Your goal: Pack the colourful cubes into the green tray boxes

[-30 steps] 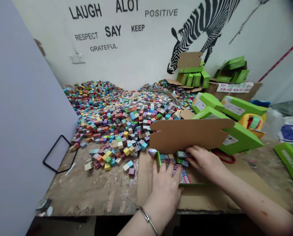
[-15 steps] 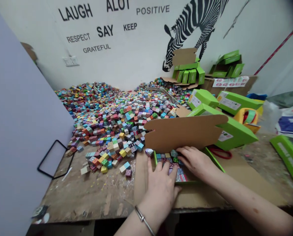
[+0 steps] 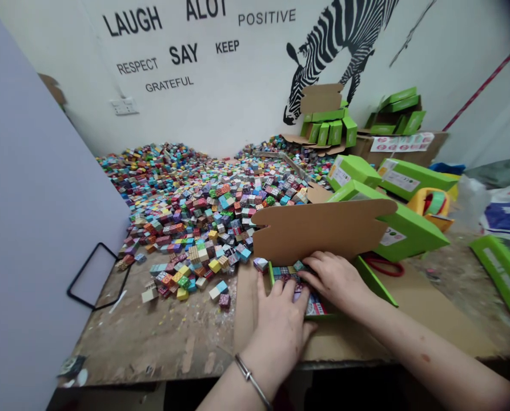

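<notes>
The left hand [image 3: 282, 321] lay fingers spread over small patterned blocks [image 3: 285, 272] in a shallow green cardboard box [image 3: 377, 282] near the edge of the worn brown counter [image 3: 152, 339]. The right hand [image 3: 338, 279] touched a teal block [image 3: 298, 266]; whether it pinched could not be told. An upright brown cardboard flap [image 3: 318, 228] partly hid a green carton [image 3: 421, 237], far right; a multicoloured block heap [image 3: 207, 208] sprawled left.

The scuffed table [image 3: 152, 348] bears heaped blocks [image 3: 220, 211], cardboard [image 3: 421, 302], green boxes [image 3: 501, 279].
</notes>
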Available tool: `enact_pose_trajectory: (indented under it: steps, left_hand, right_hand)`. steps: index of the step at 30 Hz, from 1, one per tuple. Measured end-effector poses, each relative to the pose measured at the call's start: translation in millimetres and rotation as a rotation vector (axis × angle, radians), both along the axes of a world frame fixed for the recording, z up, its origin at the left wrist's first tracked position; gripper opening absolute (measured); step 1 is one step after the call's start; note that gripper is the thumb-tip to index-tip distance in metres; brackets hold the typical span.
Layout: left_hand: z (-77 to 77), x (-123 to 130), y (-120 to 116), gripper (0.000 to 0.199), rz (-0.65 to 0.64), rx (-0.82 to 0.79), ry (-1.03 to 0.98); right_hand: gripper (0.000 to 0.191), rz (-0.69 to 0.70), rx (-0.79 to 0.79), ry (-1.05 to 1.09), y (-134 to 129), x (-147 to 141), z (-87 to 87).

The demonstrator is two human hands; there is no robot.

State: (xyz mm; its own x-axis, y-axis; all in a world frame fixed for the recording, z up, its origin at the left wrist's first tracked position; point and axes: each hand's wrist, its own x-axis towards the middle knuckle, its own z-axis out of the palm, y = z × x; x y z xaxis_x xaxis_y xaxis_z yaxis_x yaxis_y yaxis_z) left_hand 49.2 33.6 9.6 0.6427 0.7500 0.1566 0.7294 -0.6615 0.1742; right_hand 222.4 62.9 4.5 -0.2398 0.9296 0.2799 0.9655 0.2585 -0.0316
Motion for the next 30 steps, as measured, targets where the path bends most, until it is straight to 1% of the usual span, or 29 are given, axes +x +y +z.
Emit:
enact_pose_trajectory:
  steps: [2, 4, 7, 9, 10, 11, 12, 15, 17, 20, 23, 24, 26, 28, 30]
  left_hand:
    - [0.9, 0.8, -0.1, 0.057, 0.007, -0.001, -0.004]
    - [1.3, 1.4, -0.5, 0.055, 0.01, -0.008, -0.003]
    - [1.1, 1.0, -1.0, 0.055, 0.01, -0.013, 0.002]
    - [1.2, 0.0, -1.1, 0.056, 0.011, -0.015, 0.0]
    - [1.7, -0.4, -1.0, 0.057, 0.011, -0.02, 0.001]
    - [2.6, -0.7, -0.9, 0.057, 0.01, -0.026, 0.003]
    - [3.8, -0.5, -0.7, 0.057, 0.01, -0.034, 0.007]
    - [9.0, 2.6, -0.4, 0.061, 0.03, -0.074, 0.031]
    - [12.1, 6.3, 0.0, 0.067, 0.04, -0.104, 0.046]
    - [14.6, 11.1, 1.5, 0.076, 0.009, -0.152, 0.072]
    - [15.4, 12.7, 3.0, 0.075, -0.023, -0.195, 0.113]
    - [15.5, 12.7, 3.1, 0.074, -0.026, -0.2, 0.122]
    - [15.7, 12.6, 2.9, 0.073, -0.02, -0.193, 0.125]
    - [15.5, 12.8, 2.4, 0.072, -0.006, -0.176, 0.119]
    - [15.0, 13.1, 2.2, 0.071, -0.001, -0.153, 0.113]
  right_hand:
    - [0.021, -0.034, -0.013, 0.026, 2.5, -4.5, 0.3]
    - [0.019, -0.045, 0.0, 0.11, 4.6, -7.1, -0.6]
    - [0.021, -0.03, 0.016, 0.382, 2.7, -1.8, -1.3]
    - [0.024, -0.024, -0.001, 0.581, -3.4, 11.1, -0.2]
    - [0.025, -0.03, -0.003, 0.631, -7.5, 20.4, 0.3]
    - [0.027, -0.042, 0.002, 0.629, -11.8, 31.1, 0.5]
    - [0.028, -0.056, 0.014, 0.576, -16.1, 42.4, 0.1]
    - [0.03, -0.085, 0.034, 0.283, -25.0, 70.7, -4.8]
    - [0.031, -0.074, -0.004, 0.147, -25.9, 76.4, -8.6]
    - [0.029, -0.09, -0.12, 0.052, -20.7, 61.9, -8.6]
    - [0.027, -0.112, -0.258, 0.034, -13.4, 35.5, -1.6]
    - [0.027, -0.108, -0.275, 0.052, -11.4, 28.0, 0.9]
    - [0.028, -0.106, -0.254, 0.089, -8.7, 17.7, 4.1]
    - [0.029, -0.106, -0.229, 0.097, -7.5, 14.7, 4.0]
    - [0.028, -0.088, -0.238, 0.103, -7.4, 17.0, 0.9]
